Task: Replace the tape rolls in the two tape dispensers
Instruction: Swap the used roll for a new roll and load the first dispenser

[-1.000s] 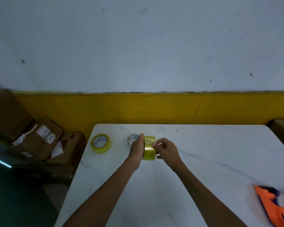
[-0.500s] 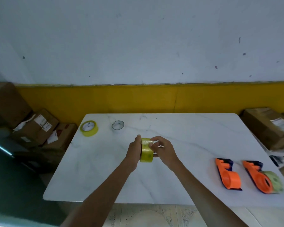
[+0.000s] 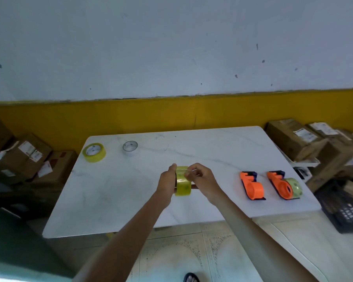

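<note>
A yellowish clear tape roll [image 3: 182, 183] is held on edge above the middle of the white table [image 3: 114, 192]. My left hand [image 3: 167, 182] grips its left side. My right hand [image 3: 202, 180] pinches at the roll's top edge with fingertips. Two orange tape dispensers lie to the right: the near-left dispenser [image 3: 252, 186] has a bare hub, the right dispenser [image 3: 282, 185] carries a pale tape roll [image 3: 294, 187]. At the far left of the table lie a second yellow tape roll [image 3: 94, 152] flat and a nearly used-up clear roll core [image 3: 130, 147].
Cardboard boxes [image 3: 27, 157] are stacked on the floor left of the table, and more boxes [image 3: 306, 139] crowd its right side. A dark crate [image 3: 346, 210] sits on the floor at the right. A yellow-and-white wall runs behind. My foot [image 3: 190, 278] shows below.
The view has pulled back and swung right, bringing both dispensers fully into sight. Both hands keep hold of the roll, now nearer the table's middle; the right fingers work at its top edge.
</note>
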